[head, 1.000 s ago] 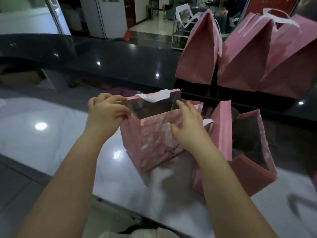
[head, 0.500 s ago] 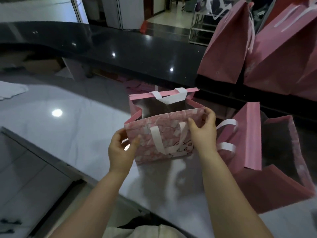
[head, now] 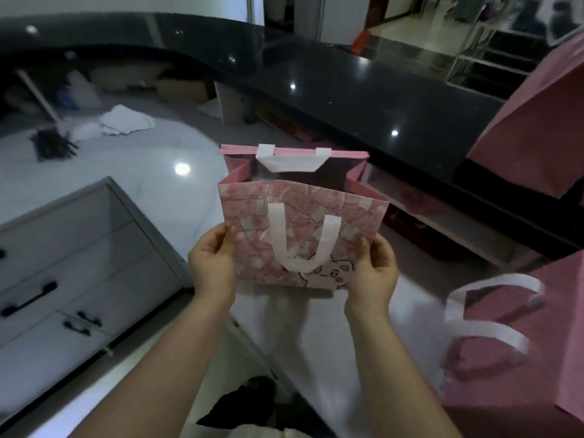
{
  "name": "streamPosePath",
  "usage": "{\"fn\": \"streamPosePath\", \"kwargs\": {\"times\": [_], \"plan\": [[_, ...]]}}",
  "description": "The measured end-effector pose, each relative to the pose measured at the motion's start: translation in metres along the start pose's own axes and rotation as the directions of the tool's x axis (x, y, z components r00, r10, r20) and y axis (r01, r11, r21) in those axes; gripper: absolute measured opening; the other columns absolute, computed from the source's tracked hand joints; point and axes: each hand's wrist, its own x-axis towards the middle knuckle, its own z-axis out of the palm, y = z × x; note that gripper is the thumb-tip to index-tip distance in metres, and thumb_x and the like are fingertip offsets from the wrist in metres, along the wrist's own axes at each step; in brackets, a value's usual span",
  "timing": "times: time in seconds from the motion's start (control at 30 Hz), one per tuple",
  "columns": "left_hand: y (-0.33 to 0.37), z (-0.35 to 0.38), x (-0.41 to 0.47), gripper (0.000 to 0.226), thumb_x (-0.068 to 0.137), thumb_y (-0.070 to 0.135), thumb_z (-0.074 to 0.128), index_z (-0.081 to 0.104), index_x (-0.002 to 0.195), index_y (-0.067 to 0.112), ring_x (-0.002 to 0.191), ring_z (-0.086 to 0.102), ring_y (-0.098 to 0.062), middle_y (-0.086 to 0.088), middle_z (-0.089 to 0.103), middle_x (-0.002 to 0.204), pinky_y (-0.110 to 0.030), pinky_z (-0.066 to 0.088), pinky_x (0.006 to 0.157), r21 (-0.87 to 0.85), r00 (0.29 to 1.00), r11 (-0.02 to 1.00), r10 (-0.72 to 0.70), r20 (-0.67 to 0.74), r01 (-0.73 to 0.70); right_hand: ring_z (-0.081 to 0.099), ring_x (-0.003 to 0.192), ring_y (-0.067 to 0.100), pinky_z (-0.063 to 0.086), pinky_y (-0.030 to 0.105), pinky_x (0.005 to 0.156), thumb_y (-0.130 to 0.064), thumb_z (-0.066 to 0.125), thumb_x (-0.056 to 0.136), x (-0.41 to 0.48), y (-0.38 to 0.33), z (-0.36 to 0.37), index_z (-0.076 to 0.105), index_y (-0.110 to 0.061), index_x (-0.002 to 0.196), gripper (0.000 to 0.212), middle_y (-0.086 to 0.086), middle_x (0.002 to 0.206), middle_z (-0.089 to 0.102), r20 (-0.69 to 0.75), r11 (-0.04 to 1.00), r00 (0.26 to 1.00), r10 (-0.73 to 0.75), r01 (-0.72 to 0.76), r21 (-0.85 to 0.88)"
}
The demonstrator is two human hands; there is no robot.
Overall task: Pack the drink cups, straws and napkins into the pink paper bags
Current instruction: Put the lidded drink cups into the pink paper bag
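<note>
Head view: a pink paper bag (head: 303,235) is held in the middle, with its mouth open at the top. The left hand (head: 211,267) is pinched on the bag's low left edge, thumb in front. The right hand (head: 373,270) is pinched the same way on the low right edge. Whether the bag is set on the white desk (head: 142,159) or held just over it cannot be told. Nothing can be made out inside the bag; it is dark in there.

Things could go wrong from here. The bag looks light and is held only by its thin sides, so it could be squashed if squeezed too hard. It could be tipped over if one hand is taken away to fetch something. The far white handle (head: 292,161) is flopped over the mouth, so a cup could be caught on it and spilled.

White papers (head: 126,121), maybe the napkins, are seen well apart at 10 o'clock, with a dark bundle (head: 52,147) beside them. Drawers (head: 79,263) are seen at 8 o'clock. A second pink bag (head: 562,327) is found at 4 o'clock, near the right hand. More pink bags (head: 537,121) are stood on the high black desk (head: 347,83) at 2 o'clock. No cups are seen.
</note>
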Motion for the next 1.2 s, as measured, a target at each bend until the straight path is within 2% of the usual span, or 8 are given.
{"fn": "streamPosePath", "kwargs": {"times": [0.17,0.33,0.43,0.57,0.7,0.83,1.0,1.2], "plan": [[0.031,-0.066,0.033,0.017,0.097,0.013,0.059,0.071,0.108,0.011,0.094,0.07,-0.016,0.0,0.074,0.101,-0.033,0.057,0.083,-0.019,0.98,0.998,0.047,-0.192,-0.052,0.067,0.091,0.015,0.055,0.036,0.084,-0.014,0.056,0.097,-0.024,0.013,0.084,0.068,-0.022,0.095,0.014,-0.006,0.094,0.072,0.2,0.999,0.979,0.045,-0.05,0.019],[0.046,-0.16,0.064,0.019,0.093,0.012,0.064,0.068,0.111,0.009,0.091,0.066,-0.013,-0.006,0.07,0.109,-0.031,0.055,0.085,-0.088,0.877,0.994,0.008,-0.48,-0.058,0.066,0.097,0.019,0.056,0.036,0.085,-0.016,0.054,0.099,-0.07,0.044,0.176,0.066,-0.019,0.101,0.012,0.0,0.103,0.071,0.385,0.995,0.918,0.096,-0.097,-0.016],[0.059,-0.225,0.086,0.013,0.092,0.012,0.066,0.069,0.098,0.023,0.089,0.067,-0.009,0.002,0.071,0.105,-0.026,0.052,0.08,-0.101,0.82,0.99,0.027,-0.572,-0.103,0.065,0.095,0.024,0.054,0.042,0.086,-0.019,0.058,0.097,-0.109,0.064,0.243,0.061,-0.032,0.091,0.014,0.002,0.101,0.07,0.479,0.992,0.869,0.126,-0.125,-0.035],[0.084,-0.311,0.126,0.02,0.092,0.008,0.064,0.068,0.094,0.027,0.088,0.067,-0.007,0.006,0.071,0.099,-0.025,0.053,0.081,-0.091,0.753,0.982,0.068,-0.655,-0.168,0.065,0.091,0.024,0.053,0.049,0.088,-0.017,0.058,0.097,-0.165,0.089,0.333,0.06,-0.024,0.091,0.009,0.005,0.1,0.068,0.59,0.982,0.787,0.182,-0.174,-0.072],[0.101,-0.388,0.175,0.022,0.092,0.007,0.064,0.068,0.09,0.029,0.084,0.066,-0.005,0.01,0.07,0.092,-0.022,0.051,0.077,-0.12,0.703,0.972,0.058,-0.709,-0.201,0.066,0.101,0.034,0.054,0.056,0.089,-0.02,0.061,0.095,-0.212,0.119,0.412,0.061,-0.023,0.093,0.004,0.009,0.106,0.069,0.649,0.973,0.729,0.217,-0.215,-0.084],[0.104,-0.442,0.22,0.022,0.093,0.005,0.061,0.067,0.09,0.026,0.089,0.065,-0.012,0.007,0.07,0.093,-0.027,0.051,0.081,-0.116,0.695,0.974,0.053,-0.717,-0.194,0.066,0.1,0.033,0.056,0.049,0.086,-0.015,0.06,0.095,-0.24,0.144,0.477,0.059,-0.019,0.097,0.004,0.009,0.104,0.068,0.655,0.97,0.72,0.229,-0.224,-0.093],[0.112,-0.48,0.287,0.025,0.098,0.005,0.052,0.064,0.099,0.028,0.1,0.064,-0.018,-0.002,0.068,0.107,-0.037,0.052,0.093,-0.007,0.714,0.985,0.122,-0.689,-0.174,0.064,0.099,0.034,0.054,0.047,0.086,-0.016,0.058,0.097,-0.246,0.16,0.556,0.058,-0.019,0.097,0.003,0.012,0.104,0.065,0.679,0.987,0.718,0.155,-0.144,-0.073],[0.127,-0.497,0.376,0.027,0.098,0.008,0.053,0.06,0.099,0.034,0.099,0.064,-0.012,0.004,0.067,0.106,-0.033,0.052,0.093,0.098,0.693,0.976,0.208,-0.69,-0.196,0.062,0.099,0.024,0.053,0.047,0.091,-0.016,0.056,0.098,-0.23,0.18,0.657,0.06,-0.024,0.096,0.01,0.008,0.109,0.065,0.711,0.99,0.692,0.125,-0.135,-0.044]]}}
